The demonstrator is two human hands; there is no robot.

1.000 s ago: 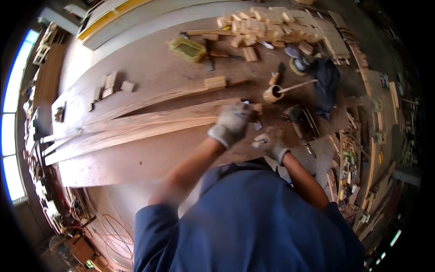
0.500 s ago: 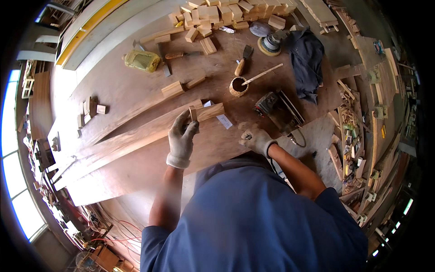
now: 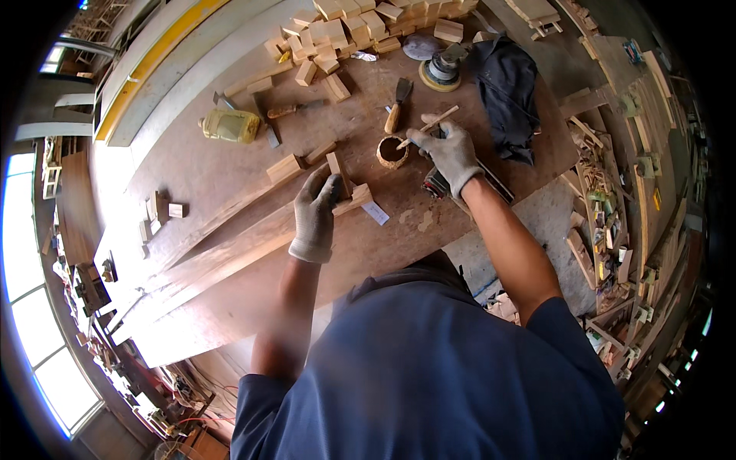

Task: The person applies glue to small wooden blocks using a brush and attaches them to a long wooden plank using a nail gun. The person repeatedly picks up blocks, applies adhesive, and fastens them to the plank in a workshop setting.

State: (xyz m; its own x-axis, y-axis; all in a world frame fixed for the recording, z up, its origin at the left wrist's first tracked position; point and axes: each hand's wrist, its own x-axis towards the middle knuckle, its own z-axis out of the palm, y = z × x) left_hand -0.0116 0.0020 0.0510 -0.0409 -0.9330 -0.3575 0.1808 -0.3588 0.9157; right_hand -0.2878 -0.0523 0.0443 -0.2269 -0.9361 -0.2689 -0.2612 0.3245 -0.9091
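Both my hands wear pale work gloves. My left hand is closed on a small wooden block above the end of a long wooden board. In my right hand I grip a thin wooden stick. The stick's lower end is at the rim of a small round pot with a dark inside and a crusted, tan edge. Partly hidden under my right hand and forearm lies a dark power tool. A white paper slip lies by the board's end.
Wooden blocks are piled at the table's far side. Nearby lie a chisel-like tool, a round sander, a dark cloth and a yellowish plastic container. Another long board lies behind the first.
My right hand has moved up from the table's near edge and taken hold of the stick in the pot. My left hand has shifted slightly right with the block, which now leans differently.
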